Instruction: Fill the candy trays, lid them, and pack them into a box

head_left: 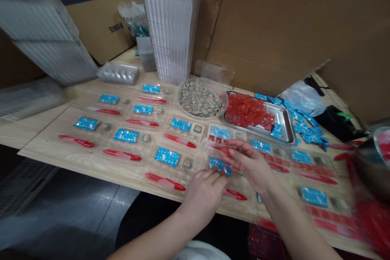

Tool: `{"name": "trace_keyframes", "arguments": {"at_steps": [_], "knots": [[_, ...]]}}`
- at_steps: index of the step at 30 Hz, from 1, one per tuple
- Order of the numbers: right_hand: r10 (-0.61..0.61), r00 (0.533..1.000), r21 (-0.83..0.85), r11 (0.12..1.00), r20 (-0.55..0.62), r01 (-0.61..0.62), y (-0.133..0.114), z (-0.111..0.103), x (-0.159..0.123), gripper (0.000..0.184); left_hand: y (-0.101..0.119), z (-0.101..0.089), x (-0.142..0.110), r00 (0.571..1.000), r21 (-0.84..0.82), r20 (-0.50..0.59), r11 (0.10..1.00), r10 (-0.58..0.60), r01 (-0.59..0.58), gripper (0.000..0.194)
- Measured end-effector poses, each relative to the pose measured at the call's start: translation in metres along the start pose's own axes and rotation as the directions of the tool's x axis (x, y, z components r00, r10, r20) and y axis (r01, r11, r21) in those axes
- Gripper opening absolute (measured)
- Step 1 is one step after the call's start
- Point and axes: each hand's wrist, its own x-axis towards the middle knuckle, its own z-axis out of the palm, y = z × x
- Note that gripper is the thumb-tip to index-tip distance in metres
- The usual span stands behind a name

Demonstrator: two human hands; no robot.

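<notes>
My right hand (251, 164) pinches a small red wrapped piece (226, 151) between thumb and fingertips, over a clear plastic tray with red squares (215, 139) in it. Nearer me, my left hand (205, 189) bends over another tray, its fingertips at a blue printed packet (221, 166). Those fingers are curled close together; anything under them is hidden. Below the packet lies a red-and-pink plastic stick (235, 194). Trays to the left each hold a blue packet (167, 157), a small greenish-tan square piece (187, 163) and a red-and-pink stick (165, 181).
Behind the trays stand a round tub (224, 109) of greenish-tan pieces and a metal tray (288, 124) with red pieces. Tall stacks of clear trays (172, 28) rise at the back, against cardboard boxes (274, 20). Loose blue packets (307, 130) and a metal bowl (370, 162) sit right.
</notes>
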Motion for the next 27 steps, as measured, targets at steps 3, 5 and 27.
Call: {"name": "trace_keyframes", "arguments": {"at_steps": [3,5,27], "knots": [[0.053,0.998,0.135,0.989,0.016,-0.054,-0.002,0.006,-0.011,0.028,0.002,-0.015,0.008,0.973,-0.273,-0.131,0.951,-0.189,0.148,0.023],[0.039,0.999,0.158,0.987,0.014,-0.041,-0.001,0.011,-0.018,0.028,0.001,-0.024,0.015,0.912,-0.481,-0.214,0.85,-0.351,0.215,0.025],[-0.337,0.933,-0.638,0.693,0.126,0.337,0.026,-0.02,-0.053,0.017,-0.033,-0.079,-0.013,0.873,-0.36,-0.317,0.898,-0.372,0.252,0.015]]}}
